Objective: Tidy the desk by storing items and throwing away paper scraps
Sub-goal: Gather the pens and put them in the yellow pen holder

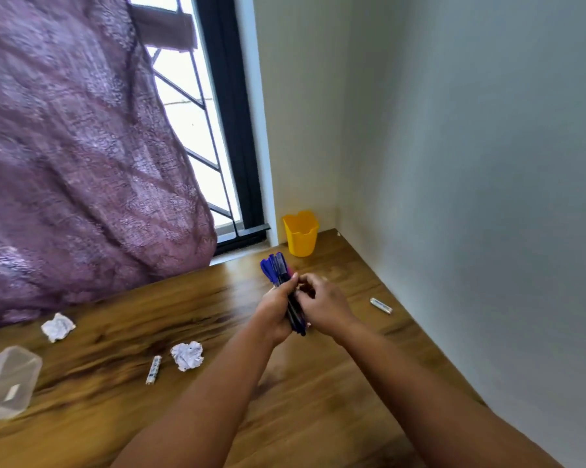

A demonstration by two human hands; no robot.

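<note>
Pens [279, 275] in both my hands, mid worktop [318, 400]. Cup [301, 233] behind them, far corner by wall. Small tube [381, 306] to the right. Left: 2 paper balls [58, 326] [187, 355], another tube [153, 369] btwn, tub [6, 383] at left edge.

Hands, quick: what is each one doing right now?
Left hand: closed around a bundle of blue pens.
Right hand: fingers curled on the same pens.

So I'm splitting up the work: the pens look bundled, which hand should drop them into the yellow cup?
Left, probably. The left hand already grips the bundle of blue pens, caps pointing toward the yellow cup just beyond. The right hand only steadies the bundle from the side.
</note>
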